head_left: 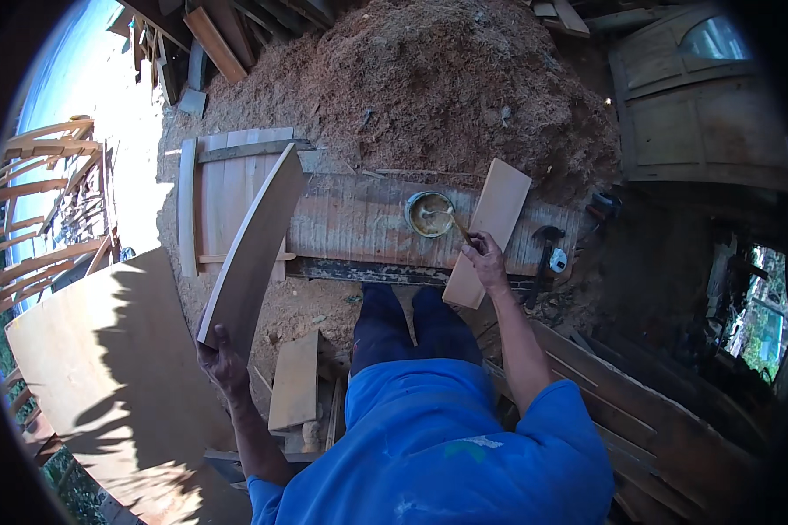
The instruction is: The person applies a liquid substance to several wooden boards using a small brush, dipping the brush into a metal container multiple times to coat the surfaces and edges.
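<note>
My left hand (222, 359) grips the lower end of a long, slightly curved pale board (256, 241), held tilted at the left. My right hand (486, 258) holds a thin stick (460, 226) that reaches into a round container of pale paste (422, 210) on the weathered plank bench (341, 219). A flat pale board (499, 201) lies across the bench beside my right hand. A hammer (547, 245) with a black head lies farther right, near a small white object. At the bench's left end sits a panel of boards with battens (223, 192).
A large pile of wood shavings (464, 87) rises behind the bench, with scrap planks (214, 44) at upper left. A sunlit plywood sheet (105, 350) and timber frames (39, 192) stand left. A panelled door (700, 122) and stacked boards (613, 420) are right.
</note>
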`<action>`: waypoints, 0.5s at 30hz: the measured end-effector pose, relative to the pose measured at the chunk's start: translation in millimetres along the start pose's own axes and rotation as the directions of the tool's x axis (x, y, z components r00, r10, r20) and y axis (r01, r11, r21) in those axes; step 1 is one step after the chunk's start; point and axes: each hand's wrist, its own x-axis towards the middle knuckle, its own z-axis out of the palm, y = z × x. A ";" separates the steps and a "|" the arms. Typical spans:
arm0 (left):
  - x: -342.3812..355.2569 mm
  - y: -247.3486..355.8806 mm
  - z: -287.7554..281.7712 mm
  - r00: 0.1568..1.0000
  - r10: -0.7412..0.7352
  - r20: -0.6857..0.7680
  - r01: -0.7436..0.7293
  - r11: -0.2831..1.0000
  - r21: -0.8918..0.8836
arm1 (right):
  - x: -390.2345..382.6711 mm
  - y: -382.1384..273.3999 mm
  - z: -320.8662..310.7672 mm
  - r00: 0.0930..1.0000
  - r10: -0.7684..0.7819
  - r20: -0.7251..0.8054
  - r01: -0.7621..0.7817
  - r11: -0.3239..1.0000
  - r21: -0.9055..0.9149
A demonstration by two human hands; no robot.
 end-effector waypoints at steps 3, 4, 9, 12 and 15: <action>5.5 -12.3 5.9 0.999 -0.044 0.025 0.045 0.998 -0.039 | 0.2 13.0 0.3 0.999 0.051 0.015 -0.052 0.994 0.097; 7.7 -15.5 10.3 0.998 -0.053 0.046 0.056 0.997 -0.052 | 0.4 19.1 -3.4 1.000 0.019 0.006 -0.020 0.996 0.086; 1.9 -5.2 17.5 0.996 -0.062 0.059 0.063 0.998 -0.018 | -7.4 5.1 11.4 0.990 0.136 -0.026 -0.127 0.970 0.209; -1.6 4.2 24.2 0.996 -0.065 0.068 0.066 0.998 -0.007 | -6.3 4.6 11.0 0.988 0.130 0.083 -0.144 0.968 0.204; -4.4 -4.5 24.3 0.994 -0.087 0.071 0.092 0.994 -0.065 | -6.9 11.5 15.6 0.968 0.168 0.185 -0.224 0.911 0.346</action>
